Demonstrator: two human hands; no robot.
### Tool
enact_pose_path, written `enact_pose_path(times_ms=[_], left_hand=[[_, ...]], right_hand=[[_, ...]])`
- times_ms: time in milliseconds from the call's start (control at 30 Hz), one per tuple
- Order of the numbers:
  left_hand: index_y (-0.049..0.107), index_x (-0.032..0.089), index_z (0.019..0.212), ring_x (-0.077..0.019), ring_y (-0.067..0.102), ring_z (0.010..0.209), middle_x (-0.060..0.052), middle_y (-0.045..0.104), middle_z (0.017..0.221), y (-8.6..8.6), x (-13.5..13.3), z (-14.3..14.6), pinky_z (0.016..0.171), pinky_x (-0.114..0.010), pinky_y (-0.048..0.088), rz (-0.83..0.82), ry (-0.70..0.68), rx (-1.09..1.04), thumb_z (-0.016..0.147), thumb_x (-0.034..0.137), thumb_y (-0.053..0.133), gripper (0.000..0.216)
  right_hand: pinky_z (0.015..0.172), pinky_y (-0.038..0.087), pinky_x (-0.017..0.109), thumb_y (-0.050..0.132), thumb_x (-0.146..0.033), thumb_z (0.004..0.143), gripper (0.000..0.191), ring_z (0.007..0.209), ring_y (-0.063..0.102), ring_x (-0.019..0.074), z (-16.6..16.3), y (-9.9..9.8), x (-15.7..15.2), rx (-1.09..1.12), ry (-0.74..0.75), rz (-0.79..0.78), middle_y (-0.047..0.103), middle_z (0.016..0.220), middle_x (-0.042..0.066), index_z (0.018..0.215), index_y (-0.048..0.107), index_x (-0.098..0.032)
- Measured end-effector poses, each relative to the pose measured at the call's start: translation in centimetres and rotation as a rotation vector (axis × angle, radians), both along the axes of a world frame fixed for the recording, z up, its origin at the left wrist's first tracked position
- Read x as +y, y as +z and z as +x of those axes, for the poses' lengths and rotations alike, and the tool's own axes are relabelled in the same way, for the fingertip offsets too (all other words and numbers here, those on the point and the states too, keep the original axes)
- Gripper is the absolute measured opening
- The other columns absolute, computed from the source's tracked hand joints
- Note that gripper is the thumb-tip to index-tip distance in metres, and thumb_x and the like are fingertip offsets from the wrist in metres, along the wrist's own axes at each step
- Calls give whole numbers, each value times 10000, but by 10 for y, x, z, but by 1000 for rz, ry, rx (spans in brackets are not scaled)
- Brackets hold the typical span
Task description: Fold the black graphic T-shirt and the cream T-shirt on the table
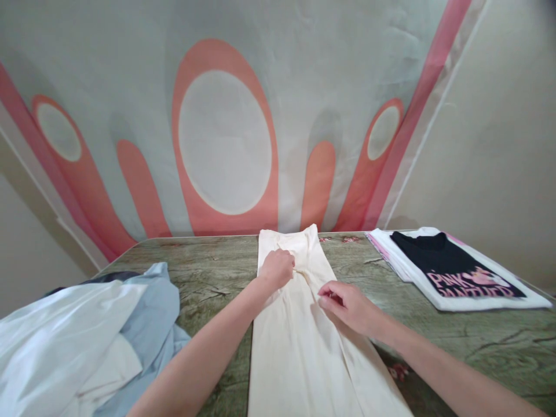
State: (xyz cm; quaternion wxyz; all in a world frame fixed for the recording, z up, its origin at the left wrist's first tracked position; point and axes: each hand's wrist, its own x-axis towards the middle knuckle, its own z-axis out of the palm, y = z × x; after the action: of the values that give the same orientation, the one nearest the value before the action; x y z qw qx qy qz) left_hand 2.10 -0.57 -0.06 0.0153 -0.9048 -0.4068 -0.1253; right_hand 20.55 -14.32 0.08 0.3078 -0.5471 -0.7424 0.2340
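A long cream garment [299, 359] lies lengthwise over the middle of the table, its narrow end at the far edge and its near end running out of the picture. Whether it is trousers or a skirt, I cannot tell. My left hand [278, 269] is closed on the cloth near the far end, and creases spread from its fingers. Lower down, my right hand [345, 304] has thumb and fingers pinched together at the garment's right side, where a fold of cloth stands up. Its fingertips are partly hidden.
On the left is a loose heap of clothes, with a white piece [65, 341] over a light blue one [158, 304]. At the right lies a stack of folded shirts [456, 304] topped by a black printed one [438, 260]. A wood-patterned table [208, 272] meets a wall hanging [295, 87].
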Motion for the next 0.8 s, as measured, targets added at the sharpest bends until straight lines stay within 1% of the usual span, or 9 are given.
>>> enact_pose_path(times_ms=[67, 133, 233, 300, 367, 433, 567, 700, 800], left_hand=[[643, 165, 894, -217, 558, 919, -82, 639, 918, 3, 2, -1, 829, -334, 404, 16, 18, -29, 783, 108, 458, 224], [602, 165, 1041, -206, 535, 1009, -85, 618, 1050, 4, 3, -2, 880, -329, 385, 43, 2, -78, 830, 131, 422, 280], [539, 173, 1157, -193, 455, 1158, -78, 556, 1208, -2, 4, -1, 964, -336, 329, 50, -108, -70, 891, 176, 365, 318], [524, 179, 1175, -198, 423, 1200, -82, 535, 1243, -8, 2, 0, 981, -356, 314, 23, -161, -23, 910, 213, 353, 317], [525, 181, 1169, -210, 427, 1199, -93, 525, 1253, -13, 0, 1, 965, -367, 331, -8, -184, -7, 914, 258, 366, 311], [543, 189, 1142, -216, 436, 1191, -97, 523, 1251, -15, -2, 1, 948, -361, 350, -28, -196, -35, 910, 300, 383, 302], [623, 212, 984, -210, 487, 1130, -76, 590, 1142, -11, -1, 0, 938, -340, 363, -66, -191, -92, 904, 315, 395, 262], [655, 177, 816, -206, 551, 1023, -86, 637, 999, -8, 7, -1, 929, -322, 373, -90, -104, -177, 921, 306, 344, 352], [648, 157, 855, -197, 553, 1013, -89, 624, 1003, -10, 15, -3, 939, -311, 376, -83, -10, -284, 910, 302, 376, 313]], right_hand=[[651, 427, 257, 464, -219, 813, 154, 687, 571, 137, 12, -1, 9, 13, -71, 28, 635, 780, 12, 875, 601, -186], [671, 442, 263, 466, -231, 811, 163, 726, 580, 144, 26, -8, 19, 31, -157, 62, 635, 825, 26, 899, 593, -179], [684, 461, 271, 473, -252, 808, 194, 768, 583, 152, 42, -21, 30, 23, -237, 90, 617, 911, 51, 942, 588, -171], [696, 465, 281, 469, -264, 818, 230, 763, 580, 149, 47, -27, 34, -13, -226, 105, 597, 968, 63, 984, 598, -172], [742, 457, 294, 460, -265, 832, 239, 792, 574, 152, 49, -29, 35, -73, -166, 128, 584, 992, 66, 979, 629, -181], [793, 438, 306, 461, -243, 834, 227, 847, 561, 164, 49, -27, 35, -140, -108, 143, 589, 964, 65, 912, 667, -189], [791, 426, 303, 486, -205, 805, 196, 847, 553, 168, 52, -23, 35, -209, -95, 124, 601, 907, 58, 793, 680, -183], [749, 430, 281, 474, -199, 805, 190, 799, 563, 157, 60, -21, 42, -216, -109, 134, 615, 854, 49, 760, 656, -169], [729, 439, 273, 453, -199, 819, 209, 787, 579, 159, 66, -20, 60, -238, -144, 121, 637, 877, 58, 848, 656, -156]])
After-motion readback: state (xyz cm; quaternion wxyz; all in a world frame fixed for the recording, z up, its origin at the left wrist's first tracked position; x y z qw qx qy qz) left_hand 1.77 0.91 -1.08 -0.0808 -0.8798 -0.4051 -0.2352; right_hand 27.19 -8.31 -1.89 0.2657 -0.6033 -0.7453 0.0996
